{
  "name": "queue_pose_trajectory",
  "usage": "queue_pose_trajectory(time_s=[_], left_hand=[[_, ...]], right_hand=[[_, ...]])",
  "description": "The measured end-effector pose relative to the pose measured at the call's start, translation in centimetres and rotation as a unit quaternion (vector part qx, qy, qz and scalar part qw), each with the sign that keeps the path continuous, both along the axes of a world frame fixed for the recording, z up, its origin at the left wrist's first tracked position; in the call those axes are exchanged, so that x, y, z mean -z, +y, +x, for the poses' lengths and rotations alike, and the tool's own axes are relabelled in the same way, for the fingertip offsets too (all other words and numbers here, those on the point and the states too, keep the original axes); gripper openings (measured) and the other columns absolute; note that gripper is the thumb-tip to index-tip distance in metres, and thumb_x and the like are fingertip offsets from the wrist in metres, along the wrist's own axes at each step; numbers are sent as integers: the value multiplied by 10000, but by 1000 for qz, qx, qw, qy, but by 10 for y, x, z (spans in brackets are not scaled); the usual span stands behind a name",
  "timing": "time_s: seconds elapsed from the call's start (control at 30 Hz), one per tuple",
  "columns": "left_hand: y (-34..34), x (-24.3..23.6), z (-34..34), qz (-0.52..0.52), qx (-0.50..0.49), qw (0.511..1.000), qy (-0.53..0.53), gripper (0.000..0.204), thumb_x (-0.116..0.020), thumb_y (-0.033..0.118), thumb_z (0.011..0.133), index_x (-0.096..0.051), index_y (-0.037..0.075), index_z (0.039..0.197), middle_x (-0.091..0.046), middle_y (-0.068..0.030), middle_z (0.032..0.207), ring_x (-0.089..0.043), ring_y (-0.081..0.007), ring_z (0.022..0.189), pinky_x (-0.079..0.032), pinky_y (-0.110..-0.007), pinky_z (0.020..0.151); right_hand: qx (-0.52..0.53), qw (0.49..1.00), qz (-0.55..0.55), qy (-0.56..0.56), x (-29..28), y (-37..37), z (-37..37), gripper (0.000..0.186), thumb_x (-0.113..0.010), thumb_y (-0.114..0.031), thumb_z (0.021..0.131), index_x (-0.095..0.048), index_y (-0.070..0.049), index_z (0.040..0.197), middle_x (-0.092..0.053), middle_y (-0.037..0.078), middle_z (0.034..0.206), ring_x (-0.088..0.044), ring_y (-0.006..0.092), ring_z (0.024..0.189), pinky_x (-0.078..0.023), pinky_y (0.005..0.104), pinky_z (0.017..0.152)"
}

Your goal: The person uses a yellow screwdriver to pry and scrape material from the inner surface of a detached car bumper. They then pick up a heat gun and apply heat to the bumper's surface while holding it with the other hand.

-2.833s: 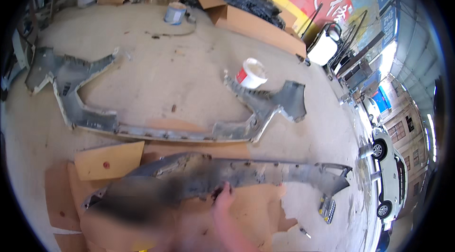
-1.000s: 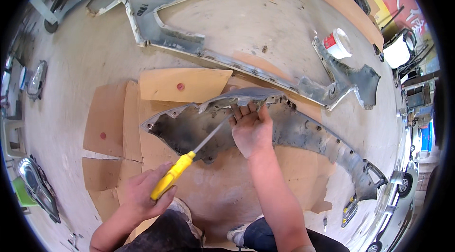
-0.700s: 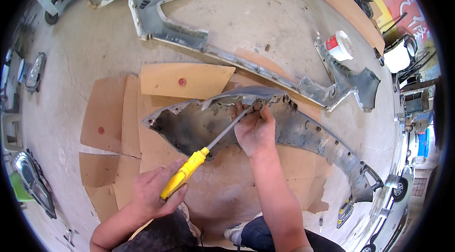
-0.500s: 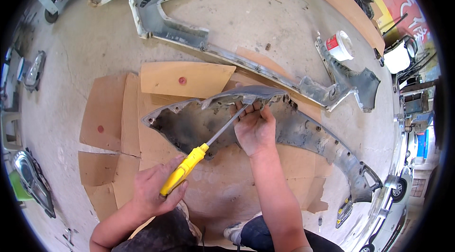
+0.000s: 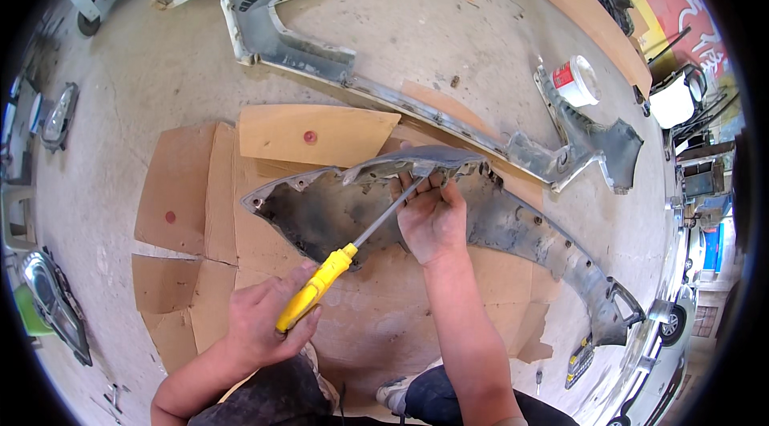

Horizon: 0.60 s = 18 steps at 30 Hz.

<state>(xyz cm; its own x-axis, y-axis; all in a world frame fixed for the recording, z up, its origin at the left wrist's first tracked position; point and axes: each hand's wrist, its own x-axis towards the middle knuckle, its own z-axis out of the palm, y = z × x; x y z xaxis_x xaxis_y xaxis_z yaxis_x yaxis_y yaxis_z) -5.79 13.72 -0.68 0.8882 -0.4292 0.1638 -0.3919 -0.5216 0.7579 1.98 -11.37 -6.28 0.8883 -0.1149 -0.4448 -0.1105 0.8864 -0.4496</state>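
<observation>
A dark, dirty car fender lies on flattened cardboard in front of me, its hollow inner side facing up. My left hand is closed around the yellow handle of a long-shafted screwdriver. The shaft slants up to the right, and its tip reaches the fender's far edge beside my right fingers. My right hand is palm up, its curled fingers gripping that raised edge. The rim partly hides those fingertips, and the exact contact of the tip cannot be made out.
Flattened cardboard lies under the fender and before my feet. Beyond is a long grey body frame piece, with a white bucket at its right. Headlights lie on the left floor; a bit set lies at lower right.
My left hand and the screwdriver have shifted very slightly right and up. My right hand keeps its hold on the fender's edge.
</observation>
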Motion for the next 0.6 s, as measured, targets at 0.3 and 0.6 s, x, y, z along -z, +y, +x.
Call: queue_pose_trajectory(time_s=[0.3, 0.6], left_hand=[[-16, -25, -7, 124, 41, 990, -57, 522, -715, 133, 720, -568, -26, 1196, -589, -105, 683, -556, -227, 507, -436, -307, 473], [-24, -34, -10, -241, -109, 879, 397, 473, -645, 227, 852, -526, -43, 1221, -539, -90, 644, -524, -104, 509, -412, -292, 445]], right_hand=[[0, 1000, -8, 9, 5, 2, 1, 387, -480, -367, 898, -581, -91, 1150, -544, 103, 1315, -482, 248, 1225, -323, 407, 1061], [14, 999, 9, 43, 10, 4, 6, 340, -432, -383, 940, -567, -143, 1139, -570, 63, 1277, -463, 224, 1214, -296, 408, 1058]])
